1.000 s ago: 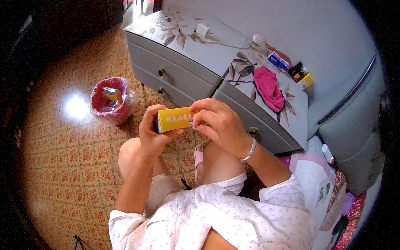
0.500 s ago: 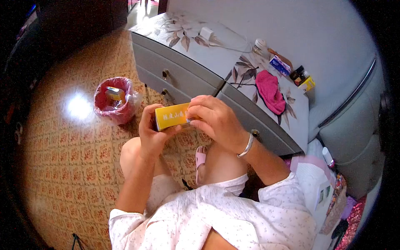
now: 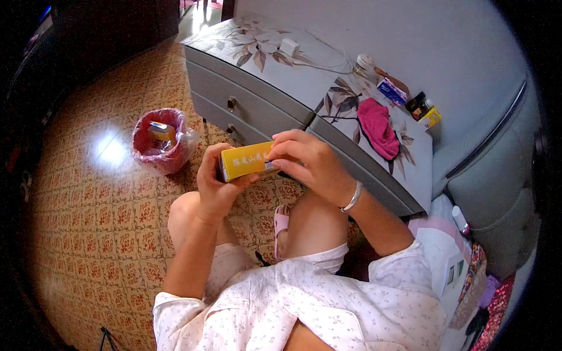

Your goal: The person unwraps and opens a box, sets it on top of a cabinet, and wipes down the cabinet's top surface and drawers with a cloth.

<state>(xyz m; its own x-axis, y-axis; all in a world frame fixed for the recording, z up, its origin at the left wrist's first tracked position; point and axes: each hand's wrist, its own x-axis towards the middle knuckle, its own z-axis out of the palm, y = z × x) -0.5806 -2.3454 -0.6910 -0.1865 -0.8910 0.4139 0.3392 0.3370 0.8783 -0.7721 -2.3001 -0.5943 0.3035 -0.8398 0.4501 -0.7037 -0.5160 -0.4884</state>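
A small yellow cardboard box [image 3: 249, 161] with pale printed characters on its face is held above my knees. My left hand [image 3: 212, 178] grips its left end, with the thumb along the upper left corner and the fingers curled underneath. At the box's right end, the bent fingers and thumb of my right hand [image 3: 316, 167] close on the edge and partly cover it. A silver bangle [image 3: 353, 197] circles my right wrist. Whether the right end flap is lifted is hidden behind the fingers.
A pink-lined bin [image 3: 161, 161] holding a box [image 3: 161, 132] stands on the patterned floor to the left. Ahead is a grey drawer cabinet [image 3: 252, 96] bearing a pink cloth [image 3: 379, 128], a white charger [image 3: 290, 47] and several small boxes and bottles. Bags [image 3: 451, 257] lie at right.
My right hand has slid slightly right along the box, uncovering more of the printed characters. My left hand keeps its hold, and the box has shifted a little to the right.
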